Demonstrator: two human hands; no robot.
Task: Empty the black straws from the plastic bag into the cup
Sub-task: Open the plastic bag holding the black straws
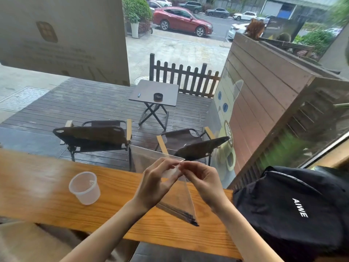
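Note:
I hold a clear plastic bag (pixel 181 197) upright above the wooden counter. My left hand (pixel 154 184) and my right hand (pixel 203 180) both pinch its top edge, fingertips almost meeting near the right corner of the mouth. A bundle of black straws (pixel 179 213) lies slanted inside the bag's bottom, ending at its lower corner. An empty translucent plastic cup (pixel 85 188) stands upright on the counter, to the left of my left hand.
The wooden counter (pixel 37 193) runs along a window. A black backpack (pixel 290 210) sits at its right end, close to my right forearm. Beyond the glass are folding chairs, a small table and a deck.

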